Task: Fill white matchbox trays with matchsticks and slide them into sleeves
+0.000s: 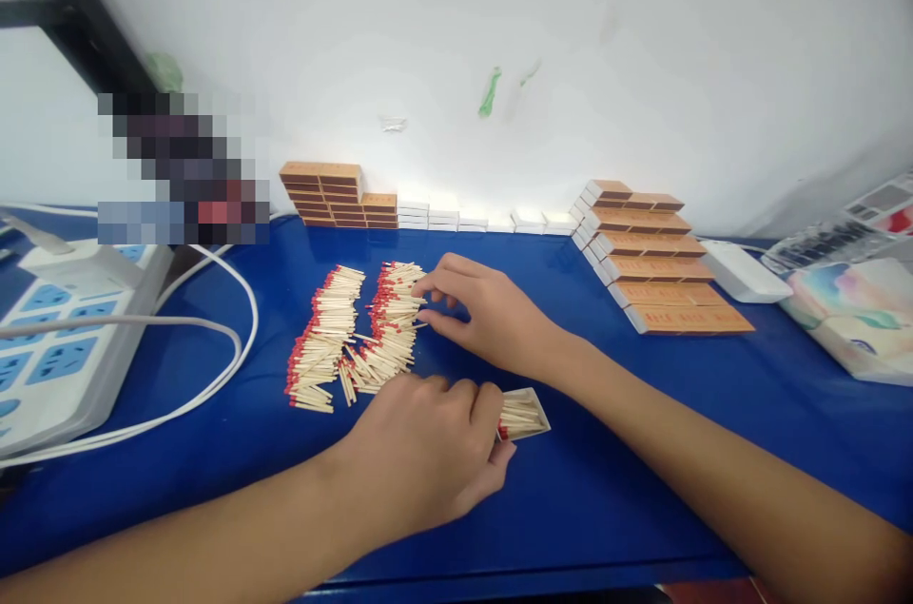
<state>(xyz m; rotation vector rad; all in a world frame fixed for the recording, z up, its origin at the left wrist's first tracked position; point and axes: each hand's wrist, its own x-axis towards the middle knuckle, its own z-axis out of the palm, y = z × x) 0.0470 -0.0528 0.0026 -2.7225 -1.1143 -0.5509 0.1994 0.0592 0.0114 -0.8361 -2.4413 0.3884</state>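
My left hand (428,442) is closed around a white inner matchbox tray (543,416), hiding its left part. Matches (519,414) with red heads lie in the tray. My right hand (492,309) is at the right edge of the nearer of two long match piles, the right pile (389,328). Its thumb and fingertips are a little apart, touching or almost touching the stick ends. Left of it lies the other match pile (324,338), also with the red heads pointing left.
Orange matchboxes are stacked at the back left (335,195) and at the right (656,247). White trays (443,216) line the wall between them. A power strip (86,338) with white cables (246,319) takes up the left side. A tissue pack (856,309) lies far right.
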